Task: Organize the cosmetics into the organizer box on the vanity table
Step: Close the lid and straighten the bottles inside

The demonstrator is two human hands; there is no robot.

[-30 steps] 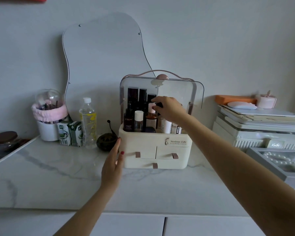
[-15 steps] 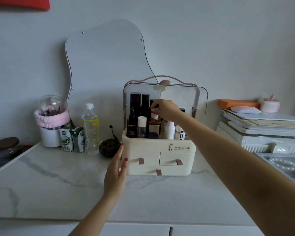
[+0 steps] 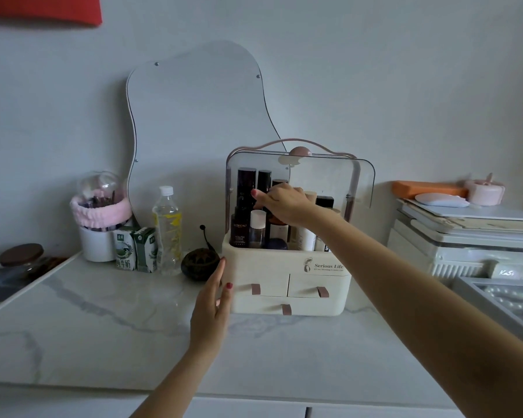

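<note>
The cream organizer box (image 3: 284, 267) stands on the marble vanity top (image 3: 103, 327), its clear lid (image 3: 344, 182) raised. Its top compartment holds several bottles: tall black tubes (image 3: 245, 182), a dark L'Oreal bottle (image 3: 239, 233) and a small clear bottle with a white cap (image 3: 258, 227). My right hand (image 3: 284, 203) reaches in from the right. Its fingers curl over the top of an amber bottle (image 3: 277, 227), and the forefinger touches a black tube. My left hand (image 3: 212, 309) lies flat, fingers straight, against the box's left side.
A wavy mirror (image 3: 194, 116) leans on the wall. Left of the box are a dark round ornament (image 3: 199, 263), a water bottle (image 3: 167, 230), two milk cartons (image 3: 135, 248) and a white cup with a pink band (image 3: 98, 212). At the right are a stacked white case (image 3: 465, 230) and a grey pearl tray (image 3: 511, 300).
My right hand has shifted a little left among the bottles, up to the black tubes. My left hand stays against the box's side.
</note>
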